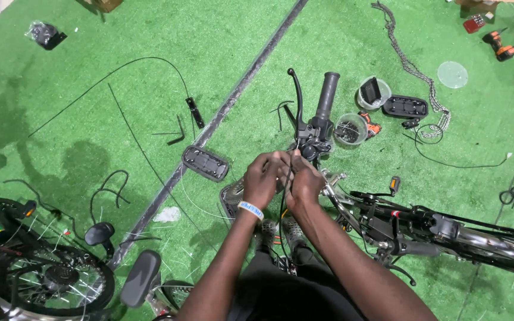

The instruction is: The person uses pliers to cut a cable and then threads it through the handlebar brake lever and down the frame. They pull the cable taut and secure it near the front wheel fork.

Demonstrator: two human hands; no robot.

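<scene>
**Hands met at the handlebar cable**

Cable (282, 199), thin and black, ran down from between the two hands toward the person's lap. It was pinched just below the handlebar (322, 119), whose black grip and brake lever pointed away across the green turf (150, 35). The left hand (263, 178) was curled, fingers bent inward around the cable's upper end; a white-and-blue wristband (250, 209) circled that wrist. The right hand (303, 181) was clenched too, thumb and fingertips pressed to the same spot — the two hands touched each other.

Just beyond the handlebar stood two clear round tubs (352, 128), one holding small dark parts. A black pedal-shaped plate (204, 163) lay left of the hands, beside a long grey rail (209, 131). A bike chain (414, 71) trailed across the far turf, near a red drill (500, 46) cut off by the upper edge.

What the fingertips gripped exactly — cable end or a small fitting — was hidden behind the knuckles. A spoked wheel (49, 279) sat at lower left, partly out of frame.
</scene>
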